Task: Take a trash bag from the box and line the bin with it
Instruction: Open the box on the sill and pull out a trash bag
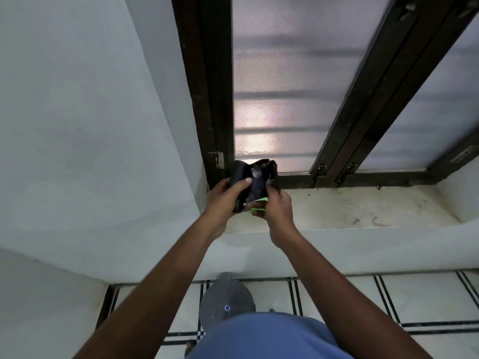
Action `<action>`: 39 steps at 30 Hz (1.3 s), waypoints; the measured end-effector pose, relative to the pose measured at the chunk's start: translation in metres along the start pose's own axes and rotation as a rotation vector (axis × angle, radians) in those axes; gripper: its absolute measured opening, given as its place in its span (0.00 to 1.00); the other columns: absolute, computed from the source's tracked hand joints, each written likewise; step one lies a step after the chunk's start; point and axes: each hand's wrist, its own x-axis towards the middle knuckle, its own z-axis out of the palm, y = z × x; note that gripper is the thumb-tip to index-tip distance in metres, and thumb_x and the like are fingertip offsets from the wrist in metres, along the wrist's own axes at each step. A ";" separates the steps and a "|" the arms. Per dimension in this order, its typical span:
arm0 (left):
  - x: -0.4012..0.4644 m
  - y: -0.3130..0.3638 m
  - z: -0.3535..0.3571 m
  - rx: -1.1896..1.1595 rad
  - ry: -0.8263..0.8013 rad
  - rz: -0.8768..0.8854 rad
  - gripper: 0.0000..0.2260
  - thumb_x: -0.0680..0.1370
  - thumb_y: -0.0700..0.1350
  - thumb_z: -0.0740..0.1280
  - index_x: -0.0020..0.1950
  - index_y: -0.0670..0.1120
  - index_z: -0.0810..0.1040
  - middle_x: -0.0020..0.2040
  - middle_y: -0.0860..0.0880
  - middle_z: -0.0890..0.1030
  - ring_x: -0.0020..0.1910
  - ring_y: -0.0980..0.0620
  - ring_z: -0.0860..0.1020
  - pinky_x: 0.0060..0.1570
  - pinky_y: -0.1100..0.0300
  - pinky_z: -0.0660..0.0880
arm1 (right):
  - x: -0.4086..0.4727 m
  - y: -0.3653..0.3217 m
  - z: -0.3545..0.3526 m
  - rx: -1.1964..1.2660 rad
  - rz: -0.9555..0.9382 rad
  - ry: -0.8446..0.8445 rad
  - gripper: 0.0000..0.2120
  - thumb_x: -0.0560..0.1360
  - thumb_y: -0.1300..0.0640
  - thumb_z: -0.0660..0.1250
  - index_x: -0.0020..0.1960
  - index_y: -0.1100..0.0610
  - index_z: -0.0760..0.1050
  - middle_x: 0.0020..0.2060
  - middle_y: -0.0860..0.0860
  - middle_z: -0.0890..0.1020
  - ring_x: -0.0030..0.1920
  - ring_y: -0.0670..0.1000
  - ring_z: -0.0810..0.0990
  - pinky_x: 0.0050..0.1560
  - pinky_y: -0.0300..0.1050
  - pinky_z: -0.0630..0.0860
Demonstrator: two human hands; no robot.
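Observation:
A folded bundle of black trash bags (255,181) with a bright green band at its lower edge is held up in front of the window sill. My left hand (224,196) grips its left side, thumb across the front. My right hand (276,207) holds the lower right corner beside the green strip. A grey round-lidded bin (225,300) stands on the floor below, between my arms, partly hidden by my blue shirt. No box is visible.
A stained white window sill (350,211) runs to the right under a dark-framed window with frosted panes (282,99). A white wall (90,125) closes the left side. The tiled floor (388,301) has black line patterns.

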 end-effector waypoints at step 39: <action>-0.010 0.029 -0.024 0.020 0.024 -0.029 0.18 0.79 0.51 0.76 0.68 0.48 0.85 0.60 0.45 0.90 0.60 0.44 0.88 0.60 0.47 0.85 | 0.053 -0.059 -0.026 -0.764 -0.318 -0.343 0.31 0.69 0.28 0.81 0.48 0.57 0.86 0.41 0.52 0.90 0.45 0.56 0.91 0.52 0.63 0.87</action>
